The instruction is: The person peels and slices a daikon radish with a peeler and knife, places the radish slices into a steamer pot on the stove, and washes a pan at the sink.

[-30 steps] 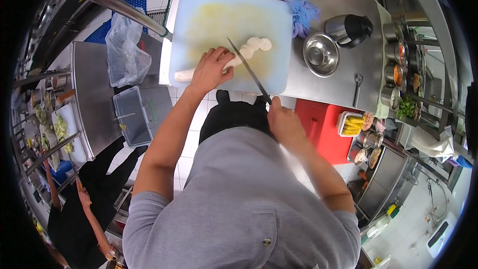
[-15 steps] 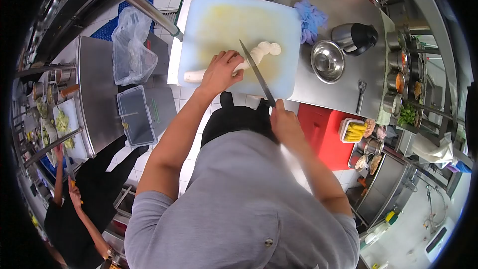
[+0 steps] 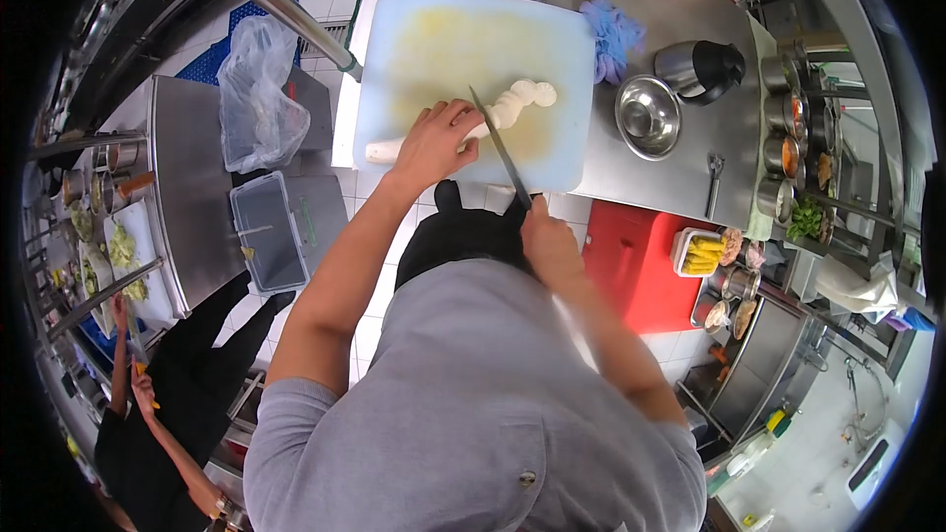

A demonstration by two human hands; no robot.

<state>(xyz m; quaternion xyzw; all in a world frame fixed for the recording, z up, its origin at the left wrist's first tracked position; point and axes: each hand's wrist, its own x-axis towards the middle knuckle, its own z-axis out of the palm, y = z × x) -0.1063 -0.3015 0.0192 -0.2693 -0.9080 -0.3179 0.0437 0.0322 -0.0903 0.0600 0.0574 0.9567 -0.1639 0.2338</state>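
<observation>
A long white vegetable point(image 3: 384, 151) lies across the white cutting board point(image 3: 473, 25). My left hand point(image 3: 436, 143) presses on it with curled fingers, its thumb near the cut end. My right hand point(image 3: 552, 241) is wrapped round the handle of a knife point(image 3: 507, 158), whose blade reaches up over the board, close to the left fingertips. Several round slices point(image 3: 527, 96) overlap in a row to the right of the blade.
Right of the board are a blue cloth point(image 3: 613, 37), a steel bowl point(image 3: 648, 118), a steel jug point(image 3: 690, 69) and tongs point(image 3: 714, 185). Red boxes point(image 3: 636, 266) stand below the table edge. A co-worker point(image 3: 187, 374) holds a knife at far left.
Over the last second the view has shifted, so the board appears further right. The knife has moved slightly left, nearer my left fingers. My left hand keeps its hold on the vegetable.
</observation>
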